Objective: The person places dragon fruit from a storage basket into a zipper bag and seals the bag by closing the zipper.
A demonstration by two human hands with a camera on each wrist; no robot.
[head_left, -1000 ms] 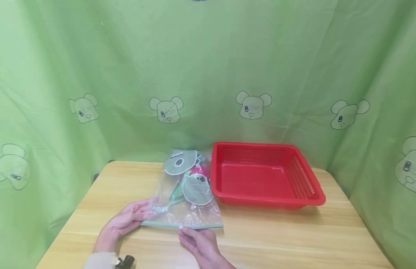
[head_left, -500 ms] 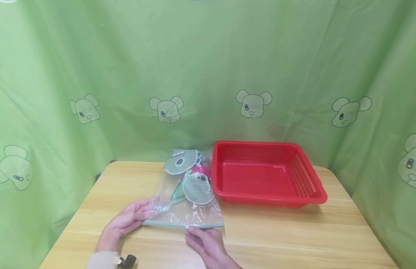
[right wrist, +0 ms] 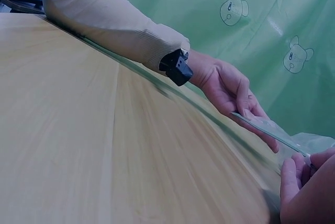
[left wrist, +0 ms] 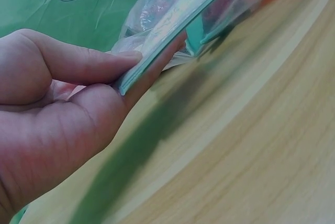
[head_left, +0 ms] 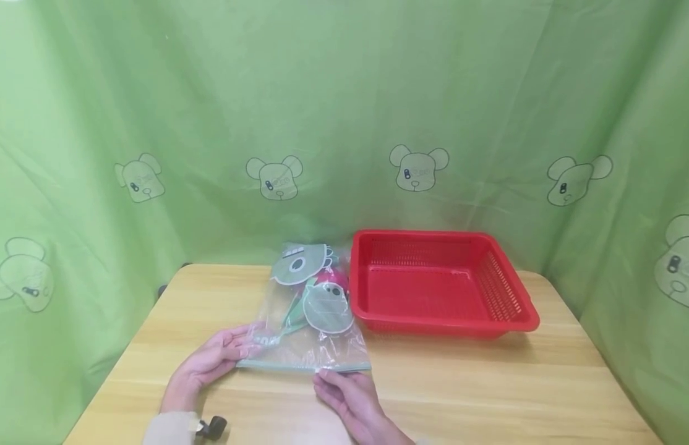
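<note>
A clear zip bag (head_left: 300, 355) with grey-green cartoon faces lies with its zip edge toward me in the head view. Inside it show a pink thing (head_left: 334, 276) and a green thing with long thin arms (head_left: 293, 318), partly covered by the prints. My left hand (head_left: 211, 358) pinches the bag's left corner, thumb on top and fingers underneath. My right hand (head_left: 350, 395) pinches the small white slider (head_left: 320, 371) on the green zip strip, right of its middle. The left wrist view shows the strip's end (left wrist: 157, 51) under my left thumb, raised above the wooden table.
A red plastic basket (head_left: 441, 327) with perforated sides stands right beside the bag on the wooden table (head_left: 461, 395). Behind and at both sides hangs a green curtain (head_left: 344, 93) with bear-head prints. A black wrist camera (head_left: 212, 428) sits at my left cuff.
My right hand has slid rightward along the zip strip with the slider, from about its middle. My left hand keeps its grip on the left corner.
</note>
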